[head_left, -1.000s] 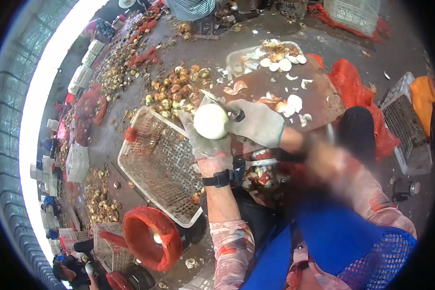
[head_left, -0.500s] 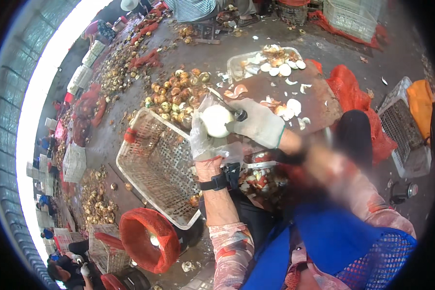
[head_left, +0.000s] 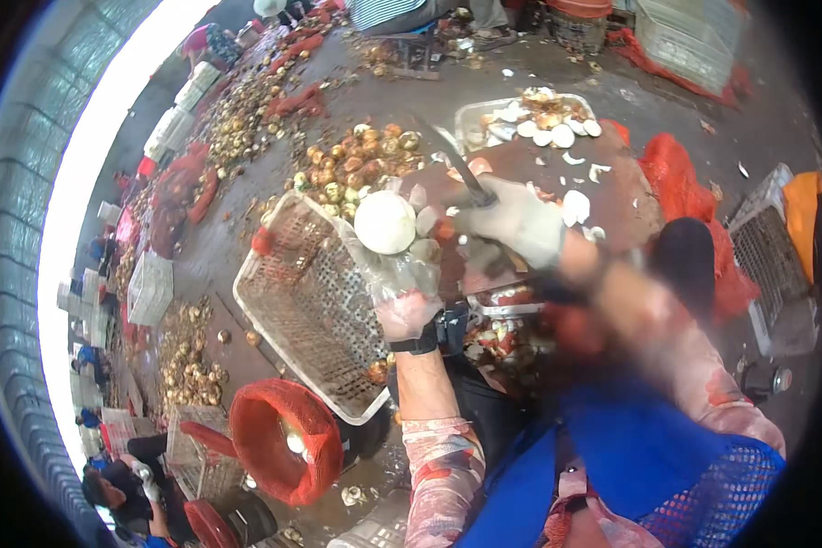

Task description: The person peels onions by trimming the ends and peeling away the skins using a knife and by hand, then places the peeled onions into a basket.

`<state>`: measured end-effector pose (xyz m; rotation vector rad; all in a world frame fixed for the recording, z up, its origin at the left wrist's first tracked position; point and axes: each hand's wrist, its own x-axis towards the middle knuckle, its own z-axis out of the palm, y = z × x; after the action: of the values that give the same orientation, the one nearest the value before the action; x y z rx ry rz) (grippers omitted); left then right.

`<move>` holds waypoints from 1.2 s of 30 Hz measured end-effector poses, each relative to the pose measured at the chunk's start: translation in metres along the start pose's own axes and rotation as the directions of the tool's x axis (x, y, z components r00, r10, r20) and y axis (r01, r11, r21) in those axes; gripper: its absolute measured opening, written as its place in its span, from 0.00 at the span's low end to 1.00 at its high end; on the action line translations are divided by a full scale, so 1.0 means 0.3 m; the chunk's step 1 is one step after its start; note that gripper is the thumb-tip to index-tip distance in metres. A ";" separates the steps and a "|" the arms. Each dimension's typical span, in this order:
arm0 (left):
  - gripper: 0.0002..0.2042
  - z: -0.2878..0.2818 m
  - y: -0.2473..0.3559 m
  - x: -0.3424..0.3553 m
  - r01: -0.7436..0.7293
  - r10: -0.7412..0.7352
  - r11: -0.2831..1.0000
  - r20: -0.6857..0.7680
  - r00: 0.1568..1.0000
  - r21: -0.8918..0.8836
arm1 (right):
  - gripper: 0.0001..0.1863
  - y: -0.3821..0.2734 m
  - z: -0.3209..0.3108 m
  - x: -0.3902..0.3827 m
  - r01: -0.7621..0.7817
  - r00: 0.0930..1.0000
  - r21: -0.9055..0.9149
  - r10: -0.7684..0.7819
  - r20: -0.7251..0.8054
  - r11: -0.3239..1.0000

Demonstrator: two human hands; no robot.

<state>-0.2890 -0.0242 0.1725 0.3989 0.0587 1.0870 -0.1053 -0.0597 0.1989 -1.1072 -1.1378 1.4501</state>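
A peeled white onion point(head_left: 383, 222) rests in my gloved left hand point(head_left: 394, 274), whose fingers are wrapped round its underside and right side. Just to its right my gloved right hand point(head_left: 513, 219), blurred, grips a knife point(head_left: 473, 183) with the blade pointing up and away, apart from the onion. Beyond them a brown board point(head_left: 640, 200) carries white peelings and a shallow white tray point(head_left: 470, 111) of peeled pieces. Left of my left hand stands a perforated crate point(head_left: 301, 301); behind it lies a heap of unpeeled onions point(head_left: 356, 155).
Red mesh sacks point(head_left: 676, 173) and a grey crate point(head_left: 776, 265) lie at the right. A red-mesh-topped bucket point(head_left: 269, 443) stands lower left, near another person point(head_left: 119, 498). More onions point(head_left: 196, 356), stacked crates point(head_left: 151, 288) and other people fill the left and back.
My right hand and knife have drawn away rightward from the onion. The onion has shifted left and now sits more exposed in my left hand. The camera's view has shifted slightly.
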 end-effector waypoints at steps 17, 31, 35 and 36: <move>0.30 0.011 0.345 -0.068 -0.541 0.571 0.821 -0.241 0.785 0.184 | 0.16 0.114 -0.134 -0.167 -0.108 0.994 -0.098 0.107 -0.012 0.989; 0.26 -0.129 0.697 -1.021 -0.014 0.935 0.294 -0.285 0.209 0.956 | 0.14 0.318 -0.345 -0.127 0.097 0.995 -0.275 -0.088 0.047 0.957; 0.22 -0.138 0.651 -0.823 -0.055 0.833 0.375 -0.310 0.458 0.925 | 0.14 0.356 -0.364 -0.106 0.117 0.993 -0.361 -0.103 0.058 0.925; 0.20 -0.163 0.648 -0.757 -0.063 0.790 0.375 -0.284 0.543 0.925 | 0.13 0.364 -0.353 -0.092 -0.272 0.962 -0.003 0.271 -0.038 0.962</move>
<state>-0.5728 -0.1296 0.1606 0.9030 1.3607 1.7443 -0.0133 -0.0864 0.0776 -1.3311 -0.9946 1.6278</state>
